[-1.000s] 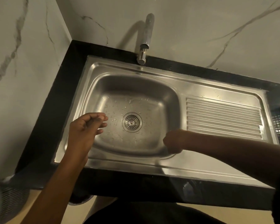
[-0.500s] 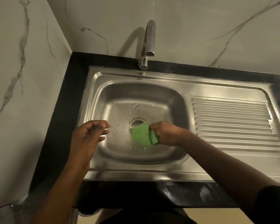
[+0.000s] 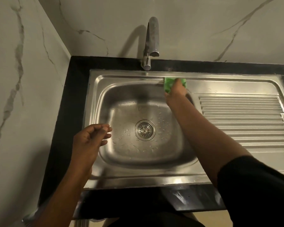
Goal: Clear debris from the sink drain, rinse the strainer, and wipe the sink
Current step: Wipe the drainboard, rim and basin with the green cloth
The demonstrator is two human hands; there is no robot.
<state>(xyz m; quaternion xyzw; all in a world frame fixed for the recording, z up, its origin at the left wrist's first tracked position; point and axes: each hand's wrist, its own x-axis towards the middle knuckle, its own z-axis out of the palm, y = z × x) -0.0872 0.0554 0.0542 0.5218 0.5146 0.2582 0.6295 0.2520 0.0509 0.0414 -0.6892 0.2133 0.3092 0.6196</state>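
A stainless steel sink (image 3: 121,179) fills the middle of the view, its basin floor wet with droplets. The round metal strainer (image 3: 144,130) sits in the drain at the basin's centre. My right hand (image 3: 176,90) presses a green cloth (image 3: 168,84) against the far rim of the sink, just right of the tap. My left hand (image 3: 90,140) hovers over the basin's left rim with loosely curled fingers and holds nothing.
A chrome tap (image 3: 150,45) rises at the back, its spout over the far rim. A ribbed draining board (image 3: 241,117) lies to the right of the basin. Black counter (image 3: 69,112) frames the sink, with marble walls behind and to the left.
My right hand has carried the green cloth from above the drain up to the far rim near the tap. My left hand has stayed by the left rim.
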